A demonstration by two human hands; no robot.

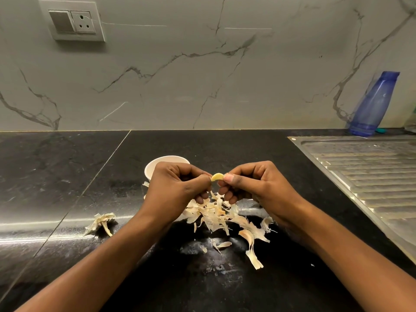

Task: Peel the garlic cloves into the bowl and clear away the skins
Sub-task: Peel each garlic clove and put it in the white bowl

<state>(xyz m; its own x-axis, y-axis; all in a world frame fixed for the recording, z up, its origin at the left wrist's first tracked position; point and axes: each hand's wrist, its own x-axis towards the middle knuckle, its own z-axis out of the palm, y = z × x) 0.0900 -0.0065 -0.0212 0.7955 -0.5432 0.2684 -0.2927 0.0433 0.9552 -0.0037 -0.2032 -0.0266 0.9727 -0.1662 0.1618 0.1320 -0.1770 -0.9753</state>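
Observation:
A pale yellow garlic clove [217, 177] is held above the black counter, pinched at one end by my left hand [177, 184] and at the other by my right hand [249, 183]. Both hands have curled fingers. Behind my left hand stands a white bowl [155, 164], mostly hidden by it. Under my hands lies a loose pile of papery garlic skins [222, 216]. A dry garlic stem with skin [101, 222] lies apart at the left.
A steel sink drainboard [369, 167] fills the right side of the black counter [56, 176]. A blue plastic bottle [373, 104] leans against the marble wall at the back right. A wall socket [72, 22] sits at the upper left.

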